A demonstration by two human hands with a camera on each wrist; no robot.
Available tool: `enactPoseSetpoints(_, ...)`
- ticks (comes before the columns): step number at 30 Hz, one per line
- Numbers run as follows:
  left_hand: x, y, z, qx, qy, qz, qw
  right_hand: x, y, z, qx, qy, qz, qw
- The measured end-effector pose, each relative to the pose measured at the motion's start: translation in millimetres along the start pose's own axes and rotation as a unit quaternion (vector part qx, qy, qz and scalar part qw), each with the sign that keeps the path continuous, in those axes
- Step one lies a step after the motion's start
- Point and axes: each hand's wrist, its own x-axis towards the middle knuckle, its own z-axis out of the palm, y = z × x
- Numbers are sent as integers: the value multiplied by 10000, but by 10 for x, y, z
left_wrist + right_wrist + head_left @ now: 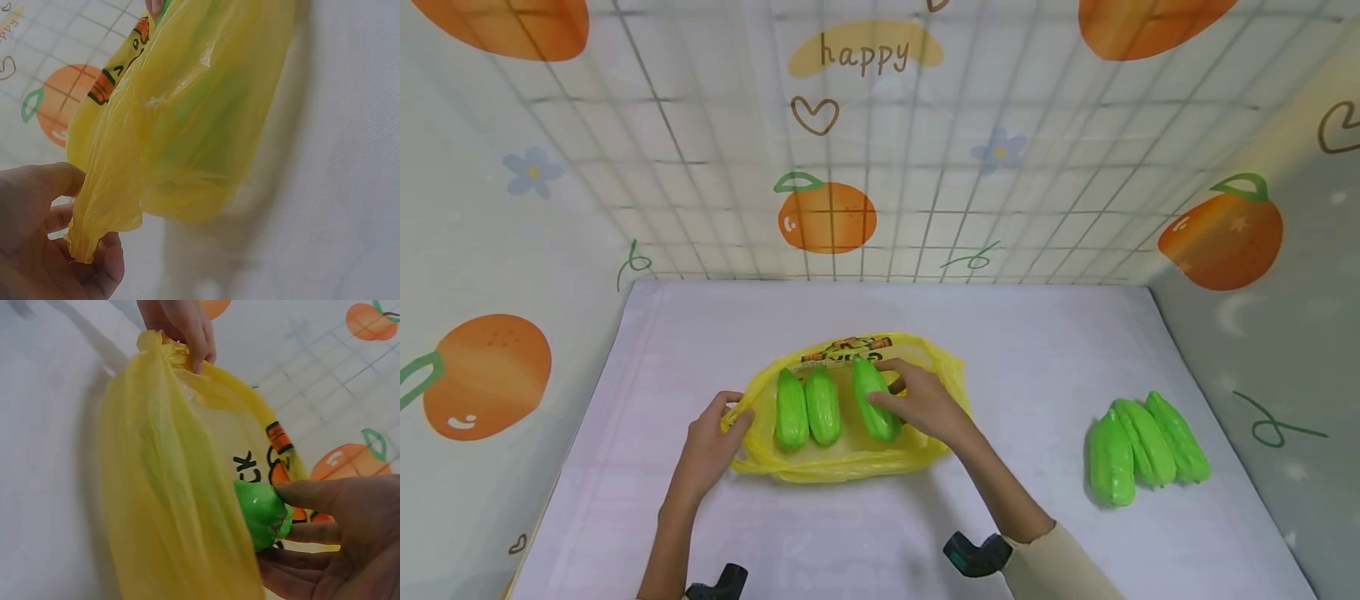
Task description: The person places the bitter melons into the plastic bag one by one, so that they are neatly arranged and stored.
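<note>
A yellow plastic bag point(842, 472) with printed letters lies with its mouth spread wide in the head view. At its left end my left hand point(709, 442) pinches the gathered plastic point(94, 228) between thumb and fingers. My right hand point(925, 402) grips a shiny green cucumber-like vegetable point(874, 404) at the bag's right side, thumb on one face and fingers on the other. In the right wrist view the end of this vegetable point(262, 509) shows above the bag's rim. Left of it, two more green vegetables point(792, 410) point(823, 407) lie side by side within the bag.
Three similar green vegetables point(1150, 446) lie grouped on the right of the white table point(1030, 350). A wire grid point(925, 183) behind a fruit-printed sheet stands at the back, with printed side walls point(1247, 350) left and right.
</note>
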Motion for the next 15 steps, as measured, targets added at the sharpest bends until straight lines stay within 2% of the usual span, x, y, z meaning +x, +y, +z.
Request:
enactPoseSetpoints(10, -3, 6, 4, -12, 7, 22, 10000, 250, 64, 279, 146, -105, 156, 9997)
enactPoseSetpoints(15, -1, 10, 13, -32, 1, 27, 10000, 308, 107, 383, 216, -131, 220, 9994)
